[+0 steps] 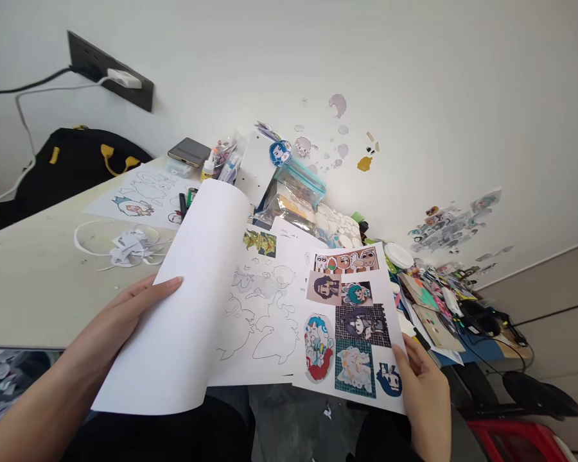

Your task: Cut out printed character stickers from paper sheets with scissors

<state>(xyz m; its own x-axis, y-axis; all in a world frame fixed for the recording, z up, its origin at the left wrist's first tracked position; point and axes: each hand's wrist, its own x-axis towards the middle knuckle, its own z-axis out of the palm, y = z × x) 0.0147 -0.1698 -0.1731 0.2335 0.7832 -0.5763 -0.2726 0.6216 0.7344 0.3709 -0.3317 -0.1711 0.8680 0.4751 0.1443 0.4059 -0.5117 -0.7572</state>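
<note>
My left hand (120, 314) lies with fingers stretched flat on a curled white sheet (187, 301), turned over like a page. Under it sits a sheet with cut-out outlines (260, 314). My right hand (421, 378) grips the lower right corner of a printed sticker sheet (351, 314) with several cartoon pictures. All these sheets are held above my lap at the table's near edge.
The beige table (33, 282) carries paper scraps (128, 247), a printed sheet (139, 196), a phone (189, 151), glue bottles (208, 168), a blue pouch (298, 183) and cluttered craft supplies (438, 289) to the right. A black bag (72, 163) sits far left. Stickers dot the wall (447, 224).
</note>
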